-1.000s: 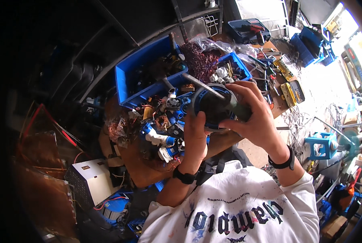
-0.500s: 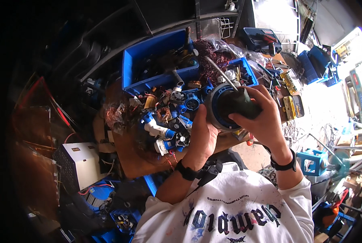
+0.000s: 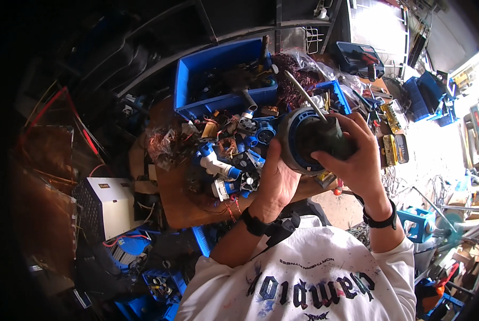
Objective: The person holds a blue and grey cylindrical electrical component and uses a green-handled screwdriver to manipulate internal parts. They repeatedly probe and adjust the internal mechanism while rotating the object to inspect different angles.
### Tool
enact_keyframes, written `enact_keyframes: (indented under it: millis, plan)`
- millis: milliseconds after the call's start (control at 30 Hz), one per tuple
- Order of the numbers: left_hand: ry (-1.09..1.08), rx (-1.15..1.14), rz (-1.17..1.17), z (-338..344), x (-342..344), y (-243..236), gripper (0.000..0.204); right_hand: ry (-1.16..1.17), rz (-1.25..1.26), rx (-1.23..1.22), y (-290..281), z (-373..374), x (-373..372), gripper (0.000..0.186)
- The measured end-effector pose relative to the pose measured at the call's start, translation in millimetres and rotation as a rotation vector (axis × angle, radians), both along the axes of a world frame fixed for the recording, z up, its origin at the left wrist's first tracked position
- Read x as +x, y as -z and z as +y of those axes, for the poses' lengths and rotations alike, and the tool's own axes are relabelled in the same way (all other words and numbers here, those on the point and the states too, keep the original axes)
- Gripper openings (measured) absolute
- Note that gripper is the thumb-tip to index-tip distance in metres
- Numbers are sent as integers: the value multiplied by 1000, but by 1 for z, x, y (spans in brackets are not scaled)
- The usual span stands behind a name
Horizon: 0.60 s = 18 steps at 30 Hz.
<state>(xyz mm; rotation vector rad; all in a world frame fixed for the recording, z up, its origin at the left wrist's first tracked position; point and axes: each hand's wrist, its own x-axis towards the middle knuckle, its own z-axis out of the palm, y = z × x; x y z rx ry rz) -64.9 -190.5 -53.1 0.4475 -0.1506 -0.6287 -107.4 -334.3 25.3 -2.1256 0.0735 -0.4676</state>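
Note:
Both my hands are up in front of my chest, above the near right part of the workbench. The curved palm and thumb of my left hand (image 3: 278,179) press against a round, grey-rimmed industrial plug (image 3: 298,167) with blue inside. Its far side hides some of the left fingers. My right hand (image 3: 357,158) wraps a dark green handle at the plug's right side, thumb in front and fingers over the top. From that handle a long metal shaft (image 3: 303,93) slants up and left, like a screwdriver's. Shadow hides where handle and plug meet.
Blue-and-white plugs (image 3: 218,163), copper wire and small parts crowd the brown bench (image 3: 183,206). Behind stands a blue bin (image 3: 183,91) of tools. An open tool case (image 3: 352,56) and a yellow bit set (image 3: 393,150) lie right. A white metal box (image 3: 111,203) stands left.
The bench and its contents have shifted a little rightward in the view. Both hands keep the same hold on the plug and the dark handle.

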Motion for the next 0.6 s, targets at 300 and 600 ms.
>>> enact_keyframes:
  millis: [300,600]
  plan:
    - [116,-155,100,8,1,18,78,-27,-26,92,3,-2,1,54]
    - [149,-161,25,4,-4,12,91,-1,-24,169,-9,6,-2,51]
